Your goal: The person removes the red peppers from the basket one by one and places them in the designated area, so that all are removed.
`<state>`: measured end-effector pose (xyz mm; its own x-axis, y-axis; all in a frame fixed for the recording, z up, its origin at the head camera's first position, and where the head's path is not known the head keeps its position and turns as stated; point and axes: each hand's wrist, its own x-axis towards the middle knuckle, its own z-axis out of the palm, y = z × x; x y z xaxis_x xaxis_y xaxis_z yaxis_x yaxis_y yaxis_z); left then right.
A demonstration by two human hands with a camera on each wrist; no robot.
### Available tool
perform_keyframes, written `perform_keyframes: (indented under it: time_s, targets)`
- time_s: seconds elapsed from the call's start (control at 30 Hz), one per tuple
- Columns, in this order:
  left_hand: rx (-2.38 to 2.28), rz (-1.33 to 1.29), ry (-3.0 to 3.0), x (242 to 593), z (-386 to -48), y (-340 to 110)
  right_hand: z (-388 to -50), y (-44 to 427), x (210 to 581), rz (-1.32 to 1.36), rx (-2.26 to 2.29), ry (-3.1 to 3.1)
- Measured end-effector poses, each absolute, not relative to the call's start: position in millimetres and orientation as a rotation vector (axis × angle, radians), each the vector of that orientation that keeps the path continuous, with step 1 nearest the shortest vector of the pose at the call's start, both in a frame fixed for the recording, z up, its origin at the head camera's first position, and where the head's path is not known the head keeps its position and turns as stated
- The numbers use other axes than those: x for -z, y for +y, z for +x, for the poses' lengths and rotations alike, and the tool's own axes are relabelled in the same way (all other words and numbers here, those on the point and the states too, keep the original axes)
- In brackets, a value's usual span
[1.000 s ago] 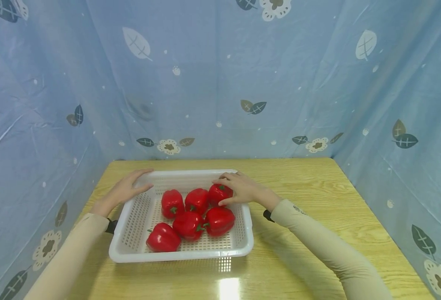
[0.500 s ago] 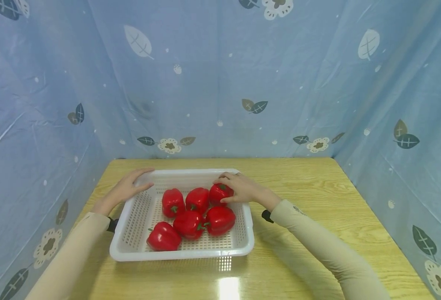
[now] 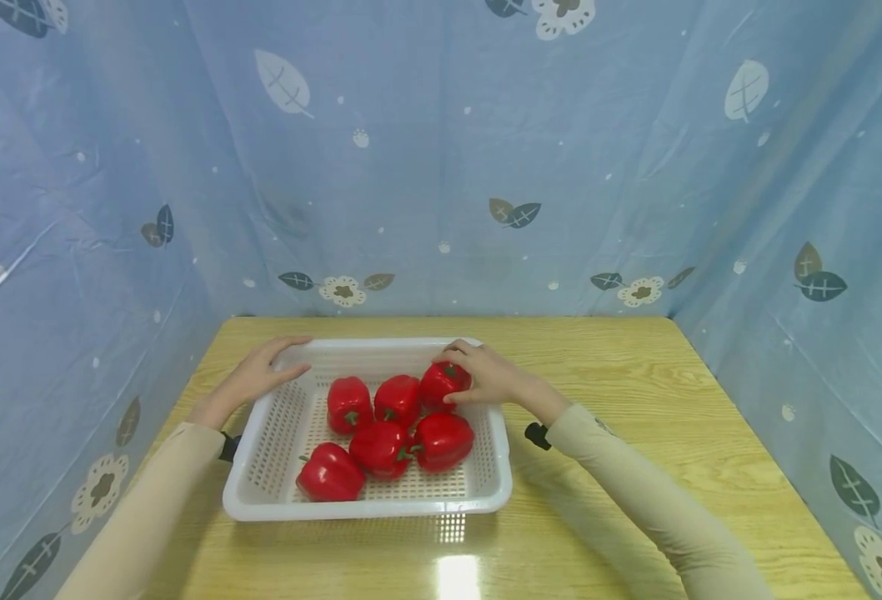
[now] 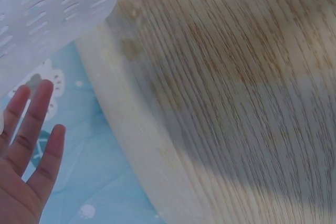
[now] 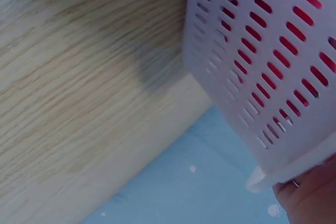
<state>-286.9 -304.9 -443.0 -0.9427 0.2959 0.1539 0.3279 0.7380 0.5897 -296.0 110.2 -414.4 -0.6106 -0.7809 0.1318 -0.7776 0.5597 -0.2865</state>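
right hand point(image 3: 495, 375) grips the red pepper point(image 3: 437, 386) near the far-right corner of the white basket point(image 3: 366, 509), slightly higher than before: lifting has probably begun; left hand point(image 3: 251, 379) spreads wide near the counter's point(image 3: 598, 362) left edge.

Hand point(image 4: 18, 184), white slotted basket point(image 4: 56, 17), wooden table point(image 4: 226, 82)

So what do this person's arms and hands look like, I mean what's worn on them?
The left sleeve and right sleeve are long and beige; the right one carries a small dark marking. A black device shows at the left wrist, another at the right. The left hand and right hand wear no gloves.
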Motion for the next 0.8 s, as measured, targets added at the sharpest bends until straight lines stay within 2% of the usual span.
perform_keyframes:
  time_s: [0.8]
  targets:
    - [1.005,-0.516,-2.868,442,-286,-303,-292,142,388,-1.198,1.052,2.861]
